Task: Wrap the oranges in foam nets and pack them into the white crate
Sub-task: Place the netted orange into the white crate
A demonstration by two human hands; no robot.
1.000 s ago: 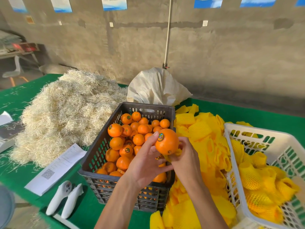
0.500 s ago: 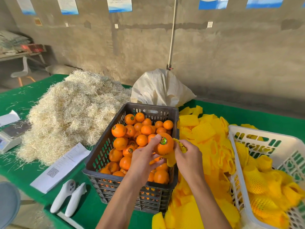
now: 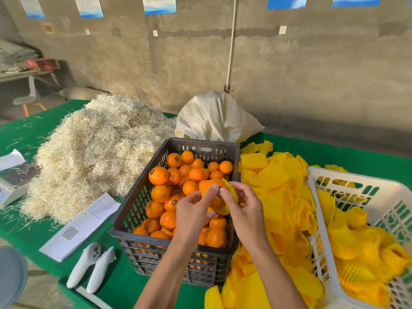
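Above the dark crate (image 3: 142, 192) full of loose oranges (image 3: 158, 175), both my hands hold one orange (image 3: 210, 186). My left hand (image 3: 193, 210) grips the orange from the left, thumb on top. My right hand (image 3: 244, 207) pinches a yellow foam net (image 3: 230, 192) that covers the orange's right side. The white crate (image 3: 334, 177) at the right holds several net-wrapped oranges (image 3: 347, 241). A heap of loose yellow foam nets (image 3: 274, 179) lies between the two crates.
A big pile of pale straw (image 3: 93, 148) covers the green table (image 3: 334, 152) at the left, with a white sack (image 3: 214, 119) behind the dark crate. A printed sheet (image 3: 82, 224), two white controllers (image 3: 91, 266) and a scale (image 3: 13, 181) lie near the left front edge.
The yellow net has been drawn up over the right side of the orange. My right thumb and fingers now pinch it on top; the orange sits slightly lower.
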